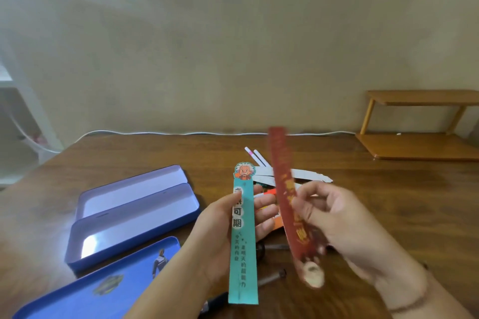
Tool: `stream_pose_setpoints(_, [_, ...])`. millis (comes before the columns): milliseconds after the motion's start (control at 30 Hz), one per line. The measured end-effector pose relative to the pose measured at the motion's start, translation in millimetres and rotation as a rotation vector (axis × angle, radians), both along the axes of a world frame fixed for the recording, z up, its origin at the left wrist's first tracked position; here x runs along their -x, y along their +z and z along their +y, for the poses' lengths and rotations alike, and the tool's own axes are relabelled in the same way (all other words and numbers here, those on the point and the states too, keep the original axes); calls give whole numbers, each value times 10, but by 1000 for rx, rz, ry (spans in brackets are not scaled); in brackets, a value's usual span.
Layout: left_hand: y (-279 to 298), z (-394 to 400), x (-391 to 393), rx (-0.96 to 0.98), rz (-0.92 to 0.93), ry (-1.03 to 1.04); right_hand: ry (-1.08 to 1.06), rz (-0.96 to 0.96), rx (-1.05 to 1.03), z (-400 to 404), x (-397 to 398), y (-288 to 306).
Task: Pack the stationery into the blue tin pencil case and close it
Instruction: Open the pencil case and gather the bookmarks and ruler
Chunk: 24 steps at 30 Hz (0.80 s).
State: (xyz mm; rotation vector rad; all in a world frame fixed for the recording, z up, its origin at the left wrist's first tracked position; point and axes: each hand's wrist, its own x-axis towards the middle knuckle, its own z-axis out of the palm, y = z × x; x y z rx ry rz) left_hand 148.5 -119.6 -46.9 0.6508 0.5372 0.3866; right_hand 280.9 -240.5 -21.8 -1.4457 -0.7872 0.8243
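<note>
Gripping a teal bookmark (243,241) in left hand (220,238), pinching a blurred red bookmark (290,204) in right hand (334,217); lying open at left on the surface (388,189), blue tin pencil case (134,212).

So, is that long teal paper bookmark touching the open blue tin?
Apart. The head view shows the teal bookmark held up in the left hand, with bare wooden table between it and the open blue tin.
</note>
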Motion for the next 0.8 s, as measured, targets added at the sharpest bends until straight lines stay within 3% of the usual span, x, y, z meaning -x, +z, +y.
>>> stream_pose_setpoints(67, [11, -8, 26, -10, 19, -73, 39, -290, 111, 37, 41, -96])
stream_pose_setpoints(200, [24, 10, 126, -45, 3, -303, -175, -1319, -49, -25, -177, -83])
stream_pose_setpoints(267, [32, -40, 145, -5, -2, -395, -151, -1494, -75, -29, -166, -53])
stream_pose_setpoints(367, [-11, -140, -47, -35, 82, -387, -142, -1617, 46, 90, 113, -194])
stream_pose_setpoints(467, [-146, -139, -63, -127, 76, -304, -285, -1599, 203, 214, 225, -286])
stream_pose_setpoints(533, [-45, -155, -94, -55, 113, -338, -353, -1582, 256, 261, 160, -277])
stream_pose_setpoints(567, [-38, -152, -35, -38, 28, -398, -395, -1592, 248, 266, 117, -265])
stream_pose_setpoints(600, [-58, -144, 20, -27, -77, -455, -440, -1598, 214, 256, 79, -239])
stream_pose_setpoints(667, [-101, -116, 30, -92, -112, -466, -561, -1578, 71, 173, 1, -168])
stream_pose_setpoints(733, [-76, -96, 11, -118, -117, -361, -720, -1484, -180, 25, -80, -57])
stream_pose_setpoints(800, [-71, -49, 0, -146, -142, -179, -792, -1260, -398, -113, -149, 1])
